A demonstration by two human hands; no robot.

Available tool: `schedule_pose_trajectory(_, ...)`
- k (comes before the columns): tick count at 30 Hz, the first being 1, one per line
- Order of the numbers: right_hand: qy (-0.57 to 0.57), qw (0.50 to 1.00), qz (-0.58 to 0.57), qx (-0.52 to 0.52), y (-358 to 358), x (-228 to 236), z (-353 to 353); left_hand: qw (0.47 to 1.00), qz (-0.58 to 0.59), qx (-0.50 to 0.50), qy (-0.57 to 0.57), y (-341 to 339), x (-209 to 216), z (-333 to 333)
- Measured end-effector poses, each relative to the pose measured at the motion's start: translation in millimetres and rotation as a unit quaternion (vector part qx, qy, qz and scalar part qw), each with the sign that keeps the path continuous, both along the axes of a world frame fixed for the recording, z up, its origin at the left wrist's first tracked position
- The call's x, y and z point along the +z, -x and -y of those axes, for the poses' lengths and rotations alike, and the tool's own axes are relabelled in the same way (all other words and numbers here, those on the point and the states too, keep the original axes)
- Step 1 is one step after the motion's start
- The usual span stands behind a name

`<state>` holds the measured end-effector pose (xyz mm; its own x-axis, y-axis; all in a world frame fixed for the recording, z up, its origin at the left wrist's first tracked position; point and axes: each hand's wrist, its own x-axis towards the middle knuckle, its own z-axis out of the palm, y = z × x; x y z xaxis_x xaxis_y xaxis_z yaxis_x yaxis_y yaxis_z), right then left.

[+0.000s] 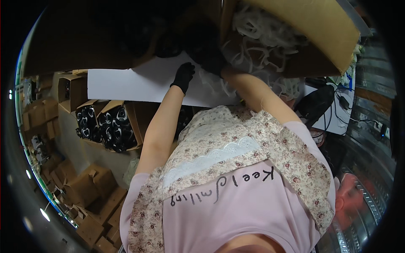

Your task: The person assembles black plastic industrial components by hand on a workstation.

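My left hand (184, 76), in a black glove, is over the white tabletop (122, 86) with its fingers curled in; whether anything is in them does not show. Farther right, my right hand (213, 61), also black-gloved, reaches into the shadow at the mouth of a dark cardboard box (80, 46). Its fingers merge with dark objects there, so their pose is hidden. Beside it, curved translucent plastic strips (270, 33) fill a tilted cardboard box (337, 36). More of these strips lie spilled on the table next to my right forearm.
Below the table's left edge, open cartons hold shiny black curved parts (118, 126). Brown cardboard boxes (88, 185) are piled on the floor at left. At right are a black object (316, 101), cables (337, 95) and corrugated metal (375, 63).
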<state>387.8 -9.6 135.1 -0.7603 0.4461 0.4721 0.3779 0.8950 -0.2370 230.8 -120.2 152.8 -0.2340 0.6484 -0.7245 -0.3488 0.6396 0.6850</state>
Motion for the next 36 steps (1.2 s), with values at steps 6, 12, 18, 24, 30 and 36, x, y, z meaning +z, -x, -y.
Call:
schedule_pose_trajectory(6,-0.037,0.993,-0.016,-0.109,42.2,4.3,-33.3,0.993,0.044,0.102,-0.034,19.7,8.9,15.9)
schedule_pose_trajectory(12,0.517,0.838,-0.176,0.004,-18.0,69.3,-44.7,0.968,0.130,0.127,-0.174,4.6,59.0,13.6)
schedule_pose_trajectory(18,0.545,0.806,-0.231,-0.004,-51.7,49.6,4.8,0.917,0.297,0.100,-0.248,-6.0,84.1,29.2)
schedule_pose_trajectory(24,0.159,0.987,0.008,-0.027,-87.1,42.7,33.2,0.995,-0.049,-0.059,-0.062,42.0,85.8,85.1)
schedule_pose_trajectory(30,0.129,0.985,0.115,-0.006,-48.9,26.0,43.7,0.848,-0.217,-0.483,0.035,76.6,53.4,76.6)
schedule_pose_trajectory(36,0.116,0.971,0.196,0.069,-16.0,19.7,27.4,0.754,-0.622,-0.135,-0.161,68.7,26.9,73.4)
